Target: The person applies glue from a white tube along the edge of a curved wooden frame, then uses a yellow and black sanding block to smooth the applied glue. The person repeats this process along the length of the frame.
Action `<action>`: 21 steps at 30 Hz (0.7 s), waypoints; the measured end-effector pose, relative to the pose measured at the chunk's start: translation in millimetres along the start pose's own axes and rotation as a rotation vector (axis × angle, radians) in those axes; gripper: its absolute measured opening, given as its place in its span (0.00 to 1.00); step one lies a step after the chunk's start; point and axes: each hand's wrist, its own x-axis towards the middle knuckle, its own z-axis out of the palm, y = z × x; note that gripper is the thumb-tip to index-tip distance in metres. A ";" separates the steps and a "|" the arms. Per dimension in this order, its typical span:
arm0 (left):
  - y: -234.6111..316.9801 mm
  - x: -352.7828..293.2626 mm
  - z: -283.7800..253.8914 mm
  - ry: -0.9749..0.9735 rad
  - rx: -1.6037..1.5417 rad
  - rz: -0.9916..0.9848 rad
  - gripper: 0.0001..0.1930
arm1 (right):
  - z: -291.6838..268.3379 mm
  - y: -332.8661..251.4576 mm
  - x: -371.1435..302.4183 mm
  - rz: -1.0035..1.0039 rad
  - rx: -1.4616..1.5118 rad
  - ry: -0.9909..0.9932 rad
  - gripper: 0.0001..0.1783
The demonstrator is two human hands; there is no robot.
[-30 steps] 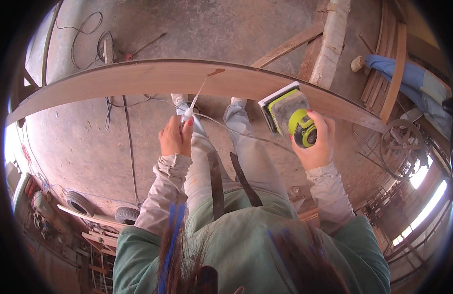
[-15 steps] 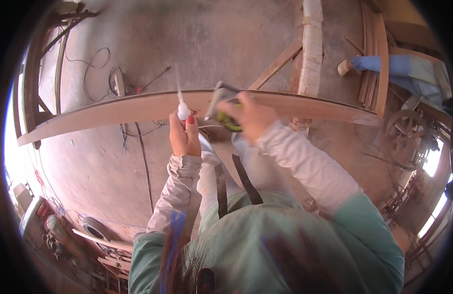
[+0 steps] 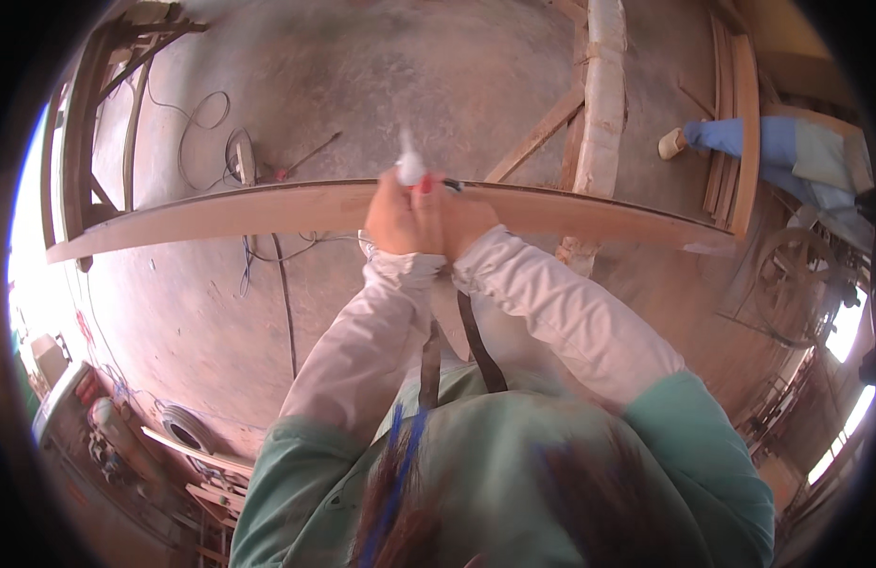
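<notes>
My left hand (image 3: 392,216) is closed round a small white bottle with a long thin nozzle (image 3: 411,168). The nozzle points away from me, its tip blurred. Pressed close beside it, my right hand (image 3: 470,221) is also closed. A dark edge (image 3: 453,186) shows past its fingers, most likely part of the black and yellow-green tool seen in that hand earlier; the rest is hidden. Both hands are over the middle of a long reddish wooden board (image 3: 267,210) that runs from side to side in front of me.
Wooden frames (image 3: 78,142) stand at the left, and a pale post (image 3: 603,104) with a slanting brace rises beyond the board. Cables (image 3: 284,303) lie on the floor. At the far right are a person's blue-clad legs (image 3: 741,138) and a spoked wheel (image 3: 786,275).
My left hand has moved right with the bottle and slightly away from me. The right hand has come in against it, and the tool it held is now mostly out of sight.
</notes>
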 end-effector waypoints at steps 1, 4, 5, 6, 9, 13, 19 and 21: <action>3.7 -2.2 9.7 0.000 0.001 0.055 0.14 | -4.8 10.4 -6.2 -0.004 -0.006 0.038 0.20; 10.6 -13.0 38.9 -0.039 0.025 0.124 0.16 | -11.8 41.3 -29.0 0.020 -0.042 0.099 0.19; 15.0 -16.3 44.2 -0.047 0.024 0.163 0.16 | -14.9 48.2 -35.2 0.043 -0.067 0.080 0.19; 19.5 -18.8 48.2 -0.061 0.019 0.205 0.16 | -16.4 53.9 -40.5 0.073 -0.091 0.064 0.19; 26.8 -23.2 46.7 -0.121 0.001 0.154 0.15 | -12.4 60.6 -46.1 -0.037 -0.120 0.142 0.18; 4.5 -12.6 17.5 0.009 0.005 0.087 0.13 | 9.0 26.4 -19.8 -0.027 -0.202 0.107 0.20; -36.2 23.6 -78.2 0.109 -0.081 -0.018 0.16 | 27.3 -80.8 33.4 -0.141 0.076 0.005 0.24; -52.3 33.3 -97.0 0.116 -0.191 0.040 0.17 | 33.9 -100.6 47.5 -0.161 0.148 -0.015 0.24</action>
